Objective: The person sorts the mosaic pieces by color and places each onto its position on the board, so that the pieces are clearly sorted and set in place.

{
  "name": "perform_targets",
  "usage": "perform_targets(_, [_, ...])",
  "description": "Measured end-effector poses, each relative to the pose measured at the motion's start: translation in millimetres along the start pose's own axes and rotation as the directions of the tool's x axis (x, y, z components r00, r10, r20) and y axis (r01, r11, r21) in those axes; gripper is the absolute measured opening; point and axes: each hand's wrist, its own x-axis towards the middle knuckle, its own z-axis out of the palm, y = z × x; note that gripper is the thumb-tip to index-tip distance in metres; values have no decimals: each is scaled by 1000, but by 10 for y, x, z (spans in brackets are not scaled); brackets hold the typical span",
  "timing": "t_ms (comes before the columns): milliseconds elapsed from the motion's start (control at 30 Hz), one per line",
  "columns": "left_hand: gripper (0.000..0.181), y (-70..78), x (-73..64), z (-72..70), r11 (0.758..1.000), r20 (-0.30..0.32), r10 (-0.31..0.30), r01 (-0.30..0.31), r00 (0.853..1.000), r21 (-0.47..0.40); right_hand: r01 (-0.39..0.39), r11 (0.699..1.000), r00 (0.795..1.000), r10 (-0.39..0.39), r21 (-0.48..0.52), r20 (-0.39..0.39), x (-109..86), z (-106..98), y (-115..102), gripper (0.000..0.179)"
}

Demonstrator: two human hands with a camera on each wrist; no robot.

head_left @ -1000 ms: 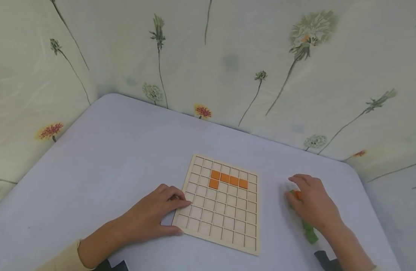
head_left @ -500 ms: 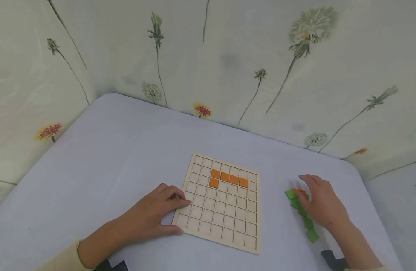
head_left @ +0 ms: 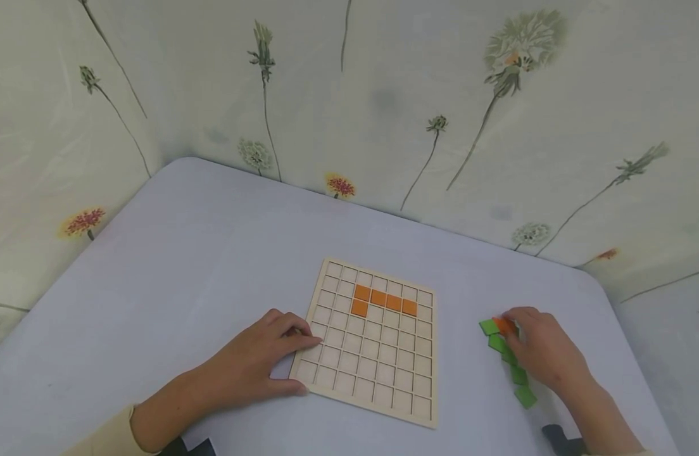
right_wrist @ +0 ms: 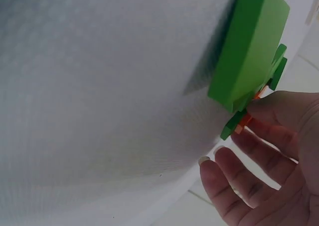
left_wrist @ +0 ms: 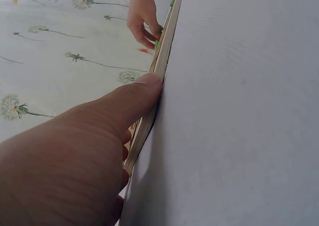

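Observation:
A pale wooden grid board (head_left: 361, 392) lies on the table, with several orange square tiles (head_left: 378, 297) set in its upper cells. My left hand (head_left: 252, 361) rests at the board's left side, thumb by the lower left corner and fingertips on the frame. To the right of the board is a row of several green square tiles (head_left: 525, 397). At its far end my right hand (head_left: 546, 351) pinches an orange tile (head_left: 500, 324) between thumb and index finger. In the right wrist view that orange tile (right_wrist: 242, 122) shows among green tiles (right_wrist: 251, 47); the other fingers spread apart.
A pale cloth covers the table (head_left: 241, 240). Behind it hangs a curtain (head_left: 384, 107) printed with dandelions and other flowers. Dark pieces (head_left: 560, 439) show by the right wrist, and others (head_left: 198, 448) by the left wrist.
My right hand has shifted slightly right and toward me, and its thumb and index finger have closed on the orange tile, uncovering more green tiles. The left hand and board look still.

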Motion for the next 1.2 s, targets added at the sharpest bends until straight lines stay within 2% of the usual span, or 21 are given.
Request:
perform_targets(500, [67, 15, 16, -11, 1000, 9, -2, 2, 1000, -1, -108, 994, 993, 106, 25, 54, 24, 6, 45, 28])
perform_targets(833, [66, 14, 11, -3, 1000, 9, -5, 5, 1000, -7, -101, 994, 994, 99, 40, 44, 10, 12, 86, 30])
perform_targets(1000, [66, 4, 2, -2, 1000, -5, 15, -15, 1000, -8, -100, 993, 994, 97, 58, 50, 2, -16, 70, 30])
perform_targets(1200, [65, 1, -6, -4, 1000, -17, 27, -28, 999, -9, -127, 990, 990, 123, 61, 63, 9, -36, 32, 30])
